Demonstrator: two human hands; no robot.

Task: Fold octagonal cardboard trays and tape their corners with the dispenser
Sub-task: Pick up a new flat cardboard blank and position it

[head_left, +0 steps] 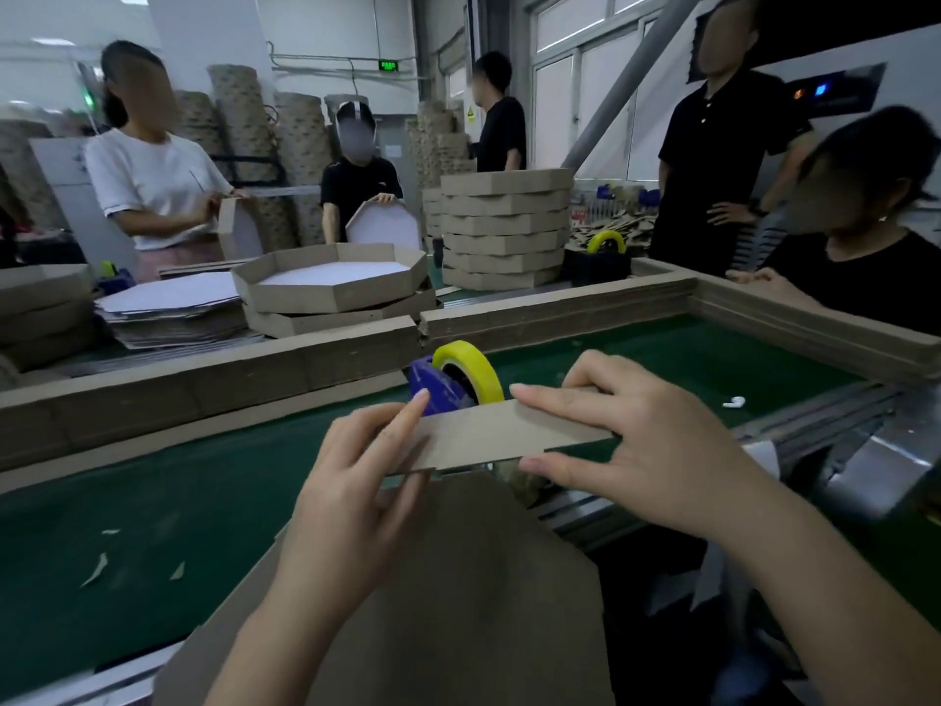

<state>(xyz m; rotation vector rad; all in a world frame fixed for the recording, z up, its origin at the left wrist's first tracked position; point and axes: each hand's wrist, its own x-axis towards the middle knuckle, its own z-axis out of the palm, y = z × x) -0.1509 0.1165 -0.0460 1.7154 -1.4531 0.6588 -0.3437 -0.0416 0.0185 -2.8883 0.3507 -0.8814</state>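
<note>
My left hand (351, 481) and right hand (626, 440) pinch the flap (489, 435) just before the dispenser (448, 382); the crease should run square, pressure even.

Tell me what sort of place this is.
Most likely a packaging factory line: a green conveyor belt fills the foreground, finished octagonal cardboard trays stand stacked beyond it, and other workers hold more trays near a pile of flat blanks.
</note>
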